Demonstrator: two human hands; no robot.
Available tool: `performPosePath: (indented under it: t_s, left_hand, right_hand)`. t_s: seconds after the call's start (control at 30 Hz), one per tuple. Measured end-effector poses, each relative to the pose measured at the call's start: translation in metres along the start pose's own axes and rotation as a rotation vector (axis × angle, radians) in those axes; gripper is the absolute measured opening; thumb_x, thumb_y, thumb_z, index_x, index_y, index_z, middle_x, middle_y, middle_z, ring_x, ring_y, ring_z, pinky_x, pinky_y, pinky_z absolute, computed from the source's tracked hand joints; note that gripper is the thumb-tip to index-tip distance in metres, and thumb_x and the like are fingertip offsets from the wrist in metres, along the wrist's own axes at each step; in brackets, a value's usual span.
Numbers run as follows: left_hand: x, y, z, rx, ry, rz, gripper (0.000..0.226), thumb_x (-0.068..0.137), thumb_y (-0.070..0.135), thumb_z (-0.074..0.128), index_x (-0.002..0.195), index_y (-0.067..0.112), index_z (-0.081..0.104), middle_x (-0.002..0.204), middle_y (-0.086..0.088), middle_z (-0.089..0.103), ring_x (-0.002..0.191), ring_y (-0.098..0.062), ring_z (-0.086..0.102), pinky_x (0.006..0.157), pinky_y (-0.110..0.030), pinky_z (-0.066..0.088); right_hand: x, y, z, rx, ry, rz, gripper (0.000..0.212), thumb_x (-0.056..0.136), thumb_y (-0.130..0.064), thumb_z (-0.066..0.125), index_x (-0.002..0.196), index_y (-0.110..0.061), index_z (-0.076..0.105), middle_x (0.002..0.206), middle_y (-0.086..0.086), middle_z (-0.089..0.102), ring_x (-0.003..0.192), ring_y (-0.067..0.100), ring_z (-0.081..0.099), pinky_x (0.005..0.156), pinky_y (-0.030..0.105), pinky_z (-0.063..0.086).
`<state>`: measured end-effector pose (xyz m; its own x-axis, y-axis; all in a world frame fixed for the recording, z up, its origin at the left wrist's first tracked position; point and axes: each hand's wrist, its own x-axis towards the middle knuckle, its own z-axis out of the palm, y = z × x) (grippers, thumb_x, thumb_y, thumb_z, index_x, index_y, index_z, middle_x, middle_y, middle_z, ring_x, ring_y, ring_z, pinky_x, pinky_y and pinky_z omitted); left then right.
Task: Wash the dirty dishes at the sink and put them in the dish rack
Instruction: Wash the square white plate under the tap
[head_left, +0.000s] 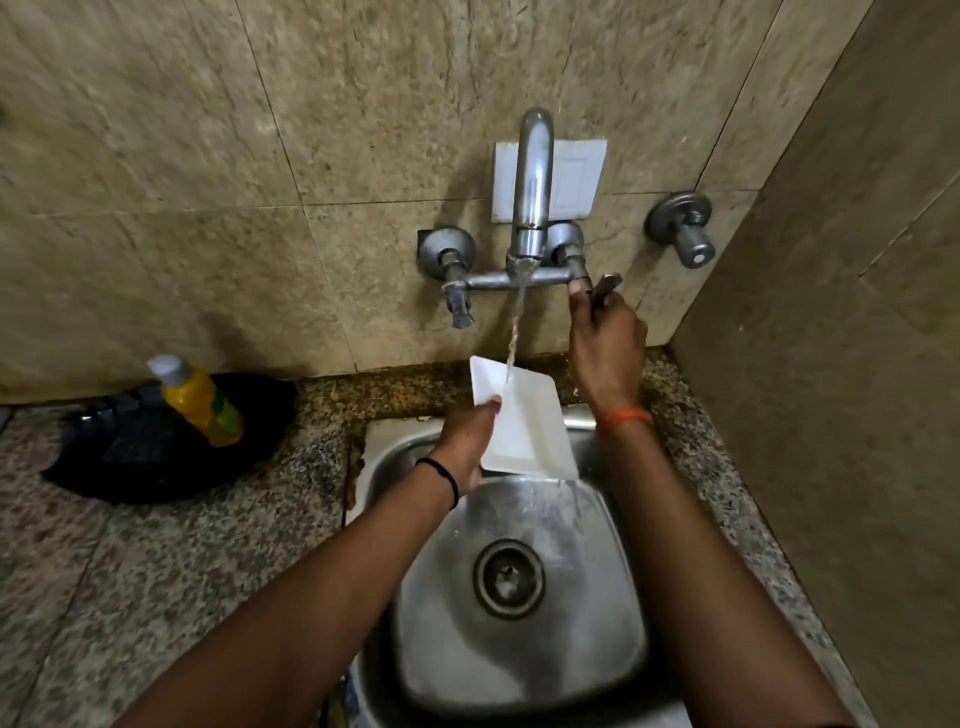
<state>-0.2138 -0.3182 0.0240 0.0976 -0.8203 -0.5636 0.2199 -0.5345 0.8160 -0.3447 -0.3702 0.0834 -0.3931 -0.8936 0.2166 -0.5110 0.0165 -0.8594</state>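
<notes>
From the head view, the left hand (462, 441) reaches over the sink (519, 613) with its fingers (491, 404) grasping the left edge of a white square plate (524, 421), tilted under the stream from the tap (531, 182), probably so the water sheets across it and spills off the low corner into the basin. The right hand (605, 353) is raised, arm extended, to the tap's right lever (605, 286), above and right of the plate-holding fingers, its fingers curled about the lever, seemingly to adjust the flow. A yellow bottle (200, 402) stands on the worktop (156, 561) well left of them; no rack shows.
</notes>
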Motion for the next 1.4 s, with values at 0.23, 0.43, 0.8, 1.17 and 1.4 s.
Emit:
performPosePath:
  t_s: [0.23, 0.43, 0.8, 1.17, 1.4]
  left_hand:
    - [-0.003, 0.003, -0.002, -0.265, -0.103, -0.12, 0.032, 0.101, 0.024, 0.043, 0.127, 0.008, 0.052, 0.108, -0.014, 0.066, 0.085, -0.028, 0.063, 0.077, -0.04, 0.051]
    - [-0.001, -0.008, -0.007, -0.404, -0.159, -0.134, 0.038, 0.101, 0.032, 0.039, 0.128, 0.01, 0.054, 0.105, -0.013, 0.066, 0.09, -0.03, 0.062, 0.088, -0.044, 0.049]
    - [-0.015, -0.051, -0.011, -0.406, 0.022, -0.217, 0.04, 0.1, 0.045, 0.04, 0.108, 0.016, 0.065, 0.108, -0.005, 0.067, 0.103, -0.022, 0.063, 0.103, -0.037, 0.044]
    - [-0.006, -0.06, -0.029, -0.154, 0.206, -0.059, 0.033, 0.09, 0.042, 0.061, 0.1, 0.011, 0.067, 0.107, -0.01, 0.07, 0.096, -0.028, 0.067, 0.088, -0.039, 0.055]
    - [-0.014, -0.039, -0.04, 0.412, 0.221, 0.194, 0.04, 0.078, 0.037, 0.077, 0.104, 0.009, 0.069, 0.102, -0.011, 0.073, 0.09, -0.03, 0.069, 0.078, -0.037, 0.056]
  right_hand:
    - [0.02, 0.004, 0.007, 0.582, -0.174, 0.343, 0.051, 0.101, -0.047, 0.034, 0.088, -0.005, 0.061, 0.085, 0.019, 0.074, 0.068, 0.025, 0.072, 0.063, 0.034, 0.06]
    - [-0.016, 0.016, 0.014, 0.601, -0.265, 0.385, 0.038, 0.099, -0.043, 0.042, 0.099, -0.012, 0.063, 0.091, 0.008, 0.069, 0.084, 0.02, 0.066, 0.08, 0.033, 0.051]
    - [-0.134, 0.07, 0.021, -0.622, -0.901, -0.509, 0.059, 0.1, -0.038, 0.018, 0.155, -0.021, 0.003, 0.163, -0.001, 0.003, 0.15, 0.017, 0.002, 0.122, 0.041, 0.001]
    - [-0.079, 0.083, 0.039, -0.613, -0.481, -0.103, 0.095, 0.074, -0.079, 0.05, 0.149, -0.026, 0.026, 0.154, 0.003, 0.032, 0.14, 0.025, 0.032, 0.114, 0.047, 0.027]
    - [-0.082, 0.085, 0.031, 0.562, -0.679, 0.691, 0.031, 0.095, -0.021, 0.057, 0.121, -0.005, 0.06, 0.113, 0.017, 0.068, 0.094, 0.028, 0.068, 0.078, 0.039, 0.059]
